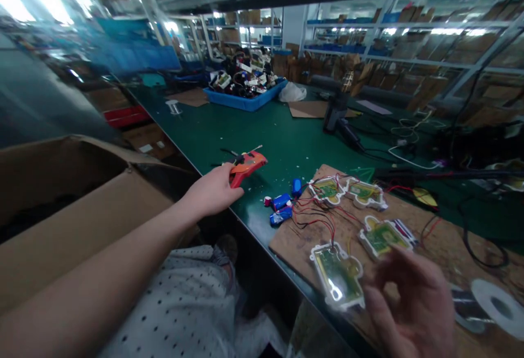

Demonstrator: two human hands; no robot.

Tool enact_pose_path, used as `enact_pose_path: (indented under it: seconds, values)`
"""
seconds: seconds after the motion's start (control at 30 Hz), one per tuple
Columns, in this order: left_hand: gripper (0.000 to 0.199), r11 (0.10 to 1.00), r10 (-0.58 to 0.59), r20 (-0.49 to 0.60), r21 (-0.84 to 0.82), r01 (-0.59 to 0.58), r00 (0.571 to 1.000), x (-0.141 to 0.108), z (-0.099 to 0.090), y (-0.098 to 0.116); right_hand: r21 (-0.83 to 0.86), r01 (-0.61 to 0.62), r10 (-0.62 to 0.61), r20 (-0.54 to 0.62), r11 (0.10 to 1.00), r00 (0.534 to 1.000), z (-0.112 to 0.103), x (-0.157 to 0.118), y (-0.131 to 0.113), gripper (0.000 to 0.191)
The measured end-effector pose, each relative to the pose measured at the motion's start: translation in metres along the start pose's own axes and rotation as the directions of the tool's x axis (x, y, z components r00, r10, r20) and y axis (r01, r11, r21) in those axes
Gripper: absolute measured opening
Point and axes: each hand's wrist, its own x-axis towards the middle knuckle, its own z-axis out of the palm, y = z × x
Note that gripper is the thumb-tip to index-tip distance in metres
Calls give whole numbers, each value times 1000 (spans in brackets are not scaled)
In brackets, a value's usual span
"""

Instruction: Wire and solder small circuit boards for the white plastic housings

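Orange-red hand tool (250, 165) in left fingers (223, 177), clear-cased green circuit board (338, 273), lying flat on brown panel (298, 246)

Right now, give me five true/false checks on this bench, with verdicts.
1. The left hand grips an orange tool. True.
2. The right hand is clamped on a blue cylinder. False: it is over the brown board, apart from the blue cylinders.
3. The blue tray is heaped with parts. True.
4. The dark gun-shaped tool lies in that tray. False: it is outside it.
5. Several circuit boards lie on the brown board. True.
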Motion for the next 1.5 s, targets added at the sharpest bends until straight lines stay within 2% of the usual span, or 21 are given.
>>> enact_pose_path:
  seconds: [0.03,0.07,0.13,0.2,0.33,0.47,0.53,0.63,0.73,0.8,0.9,1.0,1.1,1.17,1.3,1.37,1.43,1.5]
  values:
    - [37,999,9,-7,40,-8,1000,6,3,-4,-70,142,-138,57,987,989,0,-1,-2,58]
    - [37,997,23,-8,76,-22,1000,11,7,-6,-124,277,-261,128,953,957,0,-1,-4,58]
    - [38,989,64,-18,132,-61,998,17,14,-7,-184,475,-425,256,860,868,2,0,-8,53]
    - [39,980,115,-46,167,-106,992,19,18,-4,-245,545,-465,316,802,827,3,1,-8,43]
    - [38,958,254,-83,157,-239,964,7,15,14,-347,581,-463,367,737,807,-6,6,-10,40]
    - [43,897,437,19,72,-437,899,-18,14,35,-315,652,-497,449,690,743,-3,27,-34,31]
    - [45,875,477,68,56,-481,876,-29,18,41,-332,625,-449,471,707,759,13,42,-48,30]
    - [42,859,499,108,70,-508,860,-36,25,45,-408,553,-291,546,726,785,46,63,-56,41]
    - [33,841,518,146,89,-533,843,-35,26,44,-469,520,-146,627,714,765,74,71,-52,35]
    - [26,828,534,177,90,-554,827,-33,25,40,-483,497,-88,648,721,757,83,68,-47,31]
    - [16,804,563,241,63,-591,791,-32,21,31,-476,466,-69,640,746,765,84,59,-40,27]
    - [12,797,571,289,31,-604,768,-33,18,18,-434,459,-79,655,775,752,80,52,-37,15]
    - [18,823,540,272,27,-568,796,-30,18,8,-401,491,-116,672,773,731,79,51,-38,12]
    - [20,842,518,249,19,-539,818,-25,19,2,-412,506,-128,667,758,734,80,52,-39,12]
    - [14,841,534,255,-67,-537,806,-11,21,-3,-448,501,-111,654,740,749,79,54,-44,9]
    - [15,841,540,239,-116,-528,807,-7,18,-3,-413,488,-120,657,769,745,77,57,-46,7]
    - [21,844,535,203,-151,-514,820,-9,12,2,-350,452,-157,622,821,767,75,60,-48,9]
    - [26,835,543,158,-201,-512,825,-15,4,10,-295,407,-209,527,864,824,74,64,-50,23]
